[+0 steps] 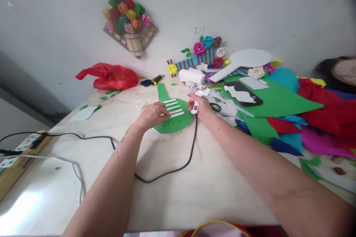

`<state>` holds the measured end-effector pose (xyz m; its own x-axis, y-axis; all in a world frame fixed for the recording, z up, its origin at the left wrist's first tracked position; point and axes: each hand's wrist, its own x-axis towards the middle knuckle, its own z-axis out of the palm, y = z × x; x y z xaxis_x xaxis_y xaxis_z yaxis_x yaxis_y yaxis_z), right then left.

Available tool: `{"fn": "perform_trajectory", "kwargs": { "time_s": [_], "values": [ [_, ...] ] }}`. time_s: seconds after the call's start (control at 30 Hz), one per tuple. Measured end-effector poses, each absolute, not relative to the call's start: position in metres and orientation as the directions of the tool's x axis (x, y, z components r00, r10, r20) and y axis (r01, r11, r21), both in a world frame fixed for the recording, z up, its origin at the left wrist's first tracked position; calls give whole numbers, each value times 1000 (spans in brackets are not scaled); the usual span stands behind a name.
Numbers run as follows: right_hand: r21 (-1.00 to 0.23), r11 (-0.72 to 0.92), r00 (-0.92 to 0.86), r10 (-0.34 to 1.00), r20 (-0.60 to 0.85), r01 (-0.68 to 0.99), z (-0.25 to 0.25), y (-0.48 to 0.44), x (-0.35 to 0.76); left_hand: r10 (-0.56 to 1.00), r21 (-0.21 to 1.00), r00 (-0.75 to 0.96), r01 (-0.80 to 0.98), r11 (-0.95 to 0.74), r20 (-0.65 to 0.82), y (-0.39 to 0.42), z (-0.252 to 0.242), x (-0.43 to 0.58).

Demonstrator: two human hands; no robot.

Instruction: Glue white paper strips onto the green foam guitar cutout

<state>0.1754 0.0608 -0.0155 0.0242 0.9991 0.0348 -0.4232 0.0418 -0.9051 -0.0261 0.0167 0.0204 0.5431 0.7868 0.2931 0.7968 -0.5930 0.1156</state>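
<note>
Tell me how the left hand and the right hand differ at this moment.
The left hand lies palm down, its fingers on the white strips of the green cutout. The right hand is closed around a glue gun. The left hand grips nothing, while the right hand's glue gun trails a black cord across the table. Both hands are bare and sit at the cutout's edges.
</note>
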Motion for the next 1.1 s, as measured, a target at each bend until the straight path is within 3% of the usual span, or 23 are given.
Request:
{"fn": "perform_trajectory", "kwargs": {
  "time_s": [1.1],
  "values": [
    [-913, 47, 35, 999, 36, -405, -18, 61, 174, 789, -13, 558, 818, -575, 257, 14, 17, -20]
  ]
}}
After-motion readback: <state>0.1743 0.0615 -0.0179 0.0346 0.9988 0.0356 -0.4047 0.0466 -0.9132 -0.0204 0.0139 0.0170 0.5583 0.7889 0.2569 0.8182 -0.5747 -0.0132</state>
